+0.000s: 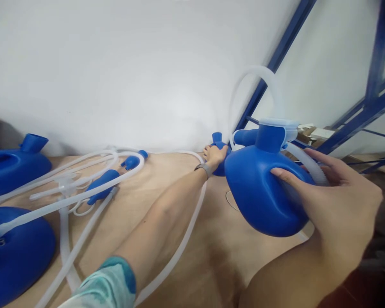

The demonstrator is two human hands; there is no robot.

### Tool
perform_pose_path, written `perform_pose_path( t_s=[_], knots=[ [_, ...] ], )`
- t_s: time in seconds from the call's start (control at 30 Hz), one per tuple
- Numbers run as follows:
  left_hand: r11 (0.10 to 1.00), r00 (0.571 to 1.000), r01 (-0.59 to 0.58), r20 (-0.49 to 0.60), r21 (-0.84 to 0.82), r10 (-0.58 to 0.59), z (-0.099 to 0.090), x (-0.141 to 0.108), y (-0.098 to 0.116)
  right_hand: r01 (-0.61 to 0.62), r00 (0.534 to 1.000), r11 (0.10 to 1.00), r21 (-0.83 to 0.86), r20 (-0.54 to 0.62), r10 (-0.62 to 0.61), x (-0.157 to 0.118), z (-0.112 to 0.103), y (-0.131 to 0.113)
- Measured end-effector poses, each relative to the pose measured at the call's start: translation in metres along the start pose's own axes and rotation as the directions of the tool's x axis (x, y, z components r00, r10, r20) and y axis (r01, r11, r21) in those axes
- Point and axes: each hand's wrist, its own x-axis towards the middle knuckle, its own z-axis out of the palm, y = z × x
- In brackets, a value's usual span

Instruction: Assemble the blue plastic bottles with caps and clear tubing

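Clasped in my right hand (338, 196), a rounded blue plastic jug (259, 188) is held above the flat tan tabletop (167, 169), thumb in front, fingers behind, likely for steadiness. Beyond, leftward, my left hand (216, 156) touches a necked blue plastic bottle (217, 137); whether gripping, I cannot tell.

At right, the deep-blue rounded plastic bottle (259, 192) is solid-coloured, under a translucent white plastic cap (277, 123) with a whitish ribbed flexible tube (308, 164). Near left, the teal-and-white fabric sleeve (104, 285) is swirl-patterned, with a plain blue-teal cuff (127, 273). The smooth tabletop (163, 169) is light tan, the flat far wall (115, 72) white, and the slanted metal post (291, 32) at far right dark blue.
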Motion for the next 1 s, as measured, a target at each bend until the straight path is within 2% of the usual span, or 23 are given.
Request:
perform_pose_path(
  t_s=[0.07,0.17,0.27,0.37,0.5,0.63,0.8,0.9,1.0],
  knots=[
    [0.998,0.998,-0.002,-0.059,0.067,0.006,-0.040,0.001,-0.005,0.001,1.000,0.999,-0.035,0.004,0.000,0.003,0.001,0.003],
    [0.980,0.988,-0.127,-0.068,0.152,0.139,-0.117,-0.011,-0.023,-0.033,0.998,0.988,-0.149,0.044,0.039,0.006,0.009,0.003],
    [0.954,0.965,-0.192,-0.132,0.229,0.226,-0.190,-0.043,-0.052,-0.058,0.986,0.963,-0.264,0.133,0.096,0.006,0.030,-0.005],
    [0.877,0.920,-0.274,-0.158,0.395,0.359,-0.239,-0.087,-0.080,-0.052,0.952,0.925,-0.378,0.260,0.159,0.004,0.065,-0.012],
    [0.839,0.906,-0.270,-0.170,0.472,0.387,-0.268,-0.140,-0.097,0.001,0.906,0.910,-0.415,0.387,0.175,-0.002,0.116,-0.009],
    [0.849,0.906,-0.299,-0.151,0.435,0.396,-0.287,-0.179,-0.092,0.068,0.858,0.892,-0.447,0.483,0.177,-0.001,0.151,0.010],
    [0.860,0.897,-0.351,-0.130,0.372,0.422,-0.301,-0.215,-0.077,0.125,0.837,0.873,-0.472,0.523,0.163,0.010,0.165,0.032],
    [0.865,0.898,-0.368,-0.112,0.341,0.425,-0.305,-0.227,-0.073,0.176,0.821,0.869,-0.462,0.556,0.129,0.008,0.171,0.031],
    [0.868,0.898,-0.392,-0.080,0.304,0.434,-0.305,-0.237,-0.075,0.255,0.783,0.861,-0.440,0.617,0.083,0.006,0.182,0.021]
  ],
)
